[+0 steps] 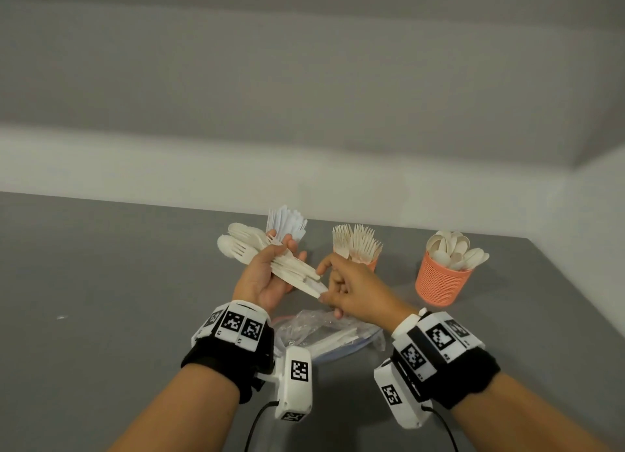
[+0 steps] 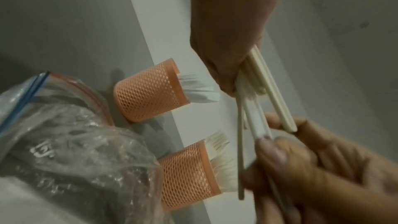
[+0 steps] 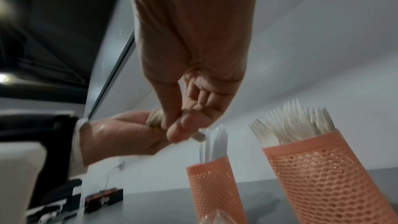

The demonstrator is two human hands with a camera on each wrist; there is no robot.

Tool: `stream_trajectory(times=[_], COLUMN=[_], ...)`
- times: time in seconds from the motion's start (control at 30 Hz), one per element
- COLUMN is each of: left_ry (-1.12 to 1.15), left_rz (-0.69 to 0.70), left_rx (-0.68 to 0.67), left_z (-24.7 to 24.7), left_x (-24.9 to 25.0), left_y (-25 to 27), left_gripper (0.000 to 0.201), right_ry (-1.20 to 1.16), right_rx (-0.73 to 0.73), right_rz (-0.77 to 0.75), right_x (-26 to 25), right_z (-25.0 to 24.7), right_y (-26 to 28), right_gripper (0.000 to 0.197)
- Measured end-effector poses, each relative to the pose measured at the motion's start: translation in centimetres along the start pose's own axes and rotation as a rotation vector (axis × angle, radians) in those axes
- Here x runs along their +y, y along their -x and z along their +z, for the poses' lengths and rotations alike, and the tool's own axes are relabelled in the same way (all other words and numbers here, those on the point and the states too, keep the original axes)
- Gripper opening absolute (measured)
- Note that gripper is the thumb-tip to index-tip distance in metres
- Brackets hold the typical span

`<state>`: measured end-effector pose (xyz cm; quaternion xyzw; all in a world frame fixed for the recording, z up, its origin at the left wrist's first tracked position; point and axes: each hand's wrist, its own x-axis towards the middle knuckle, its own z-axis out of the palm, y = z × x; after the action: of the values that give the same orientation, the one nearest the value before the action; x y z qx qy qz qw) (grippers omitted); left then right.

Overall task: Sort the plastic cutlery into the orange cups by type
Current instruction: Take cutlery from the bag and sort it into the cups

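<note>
The plastic cutlery (image 1: 270,258) is a mixed bundle, spoons and forks among it, clamped in the left hand (image 1: 267,275), held above the tabletop (image 1: 101,282) in front of the cups. Its long axis slants: bowls and tines point up and away to the left, and the handle ends fan down toward the right hand (image 1: 351,292). That grip is pinched on the tip of one white handle (image 2: 258,125) at the bundle's lower end, thumb and forefinger together on it, the other fingers curled under.

So the piece most likely has to slide out along its own length, toward the right hand, which is also the hand nearer the cups. The knife cup (image 2: 150,91) stands just behind the left hand, the fork cup (image 3: 318,176) behind the right, and the spoon cup (image 1: 443,279) well off to the right. The left wrist view suggests the pinched handle is whiter than its neighbours, like the knives, though I cannot tell its type for sure. A clear zip bag (image 1: 324,333) with a few pieces inside lies on the tabletop beneath the hands.
</note>
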<state>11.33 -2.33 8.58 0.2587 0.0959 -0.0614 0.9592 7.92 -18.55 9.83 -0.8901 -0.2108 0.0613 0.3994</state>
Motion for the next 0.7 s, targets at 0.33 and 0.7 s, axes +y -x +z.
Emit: stream_trajectory(times=[0.33, 0.7], left_ry=[-0.095, -0.125], left_rz=[0.095, 0.214], left_rx=[0.070, 0.230], left_z=[-1.5, -4.8], left_x=[1.3, 6.9], left_y=[1.1, 1.4], left_gripper=[0.028, 0.027], right_ry=[0.057, -0.013], right_rx=[-0.262, -0.221], right_rz=[0.044, 0.120], right_x=[-0.5, -0.4], right_z=[-0.6, 0.0], right_y=[-0.5, -3.7], right_gripper=[0.020, 0.024])
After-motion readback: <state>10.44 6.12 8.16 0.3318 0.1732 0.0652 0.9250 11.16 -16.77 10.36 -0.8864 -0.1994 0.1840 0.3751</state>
